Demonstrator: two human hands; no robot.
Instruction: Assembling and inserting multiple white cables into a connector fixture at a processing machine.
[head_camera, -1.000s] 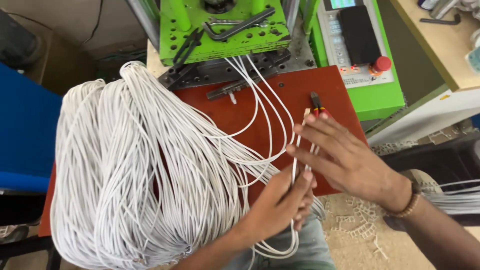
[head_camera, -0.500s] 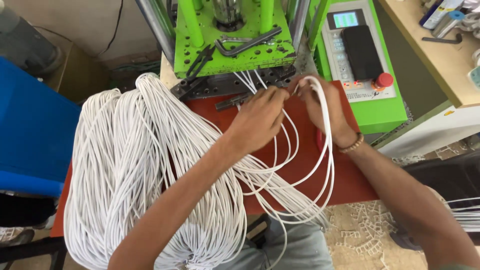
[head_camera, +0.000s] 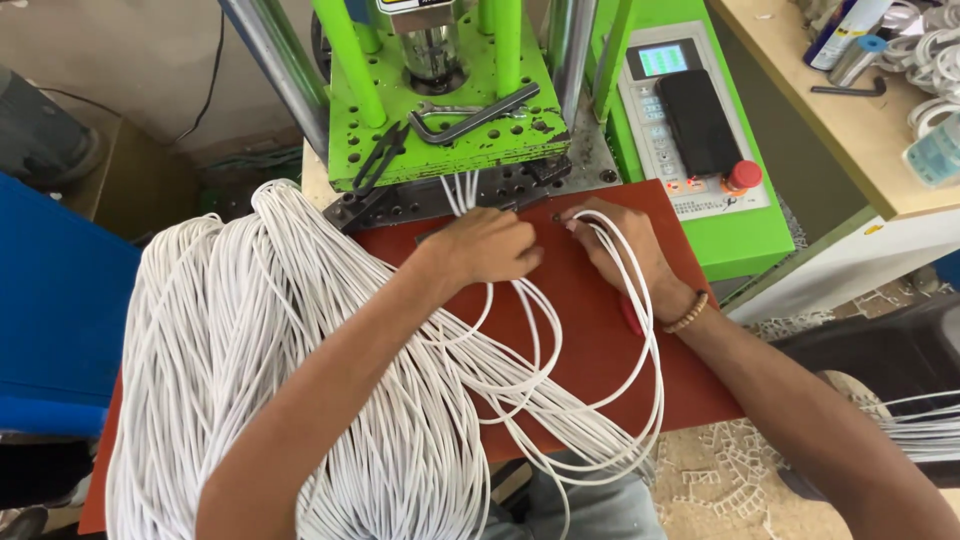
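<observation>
My left hand (head_camera: 487, 246) rests on the red-brown work mat (head_camera: 590, 340) with its fingers closed on thin white cables (head_camera: 545, 330) near the mould plate of the green machine (head_camera: 450, 110). Close beside it, my right hand (head_camera: 618, 248) pinches the ends of the same white cables, which loop over its back and down to the mat's front edge. A few cable ends (head_camera: 462, 190) run into the dark mould at the machine's base. A big bundle of white cables (head_camera: 250, 350) lies across the mat's left side, under my left forearm.
A bent wrench (head_camera: 470, 115) and small black snips (head_camera: 375, 160) lie on the green plate. The control panel (head_camera: 690, 120) with a dark phone and red button stands to the right. A wooden bench (head_camera: 850, 90) with bottles is at far right, a blue panel (head_camera: 50, 300) at left.
Both hands moved up from the mat's front edge to the machine's mould, carrying cable ends with them. In the last half second they settled closer together at the mould.
</observation>
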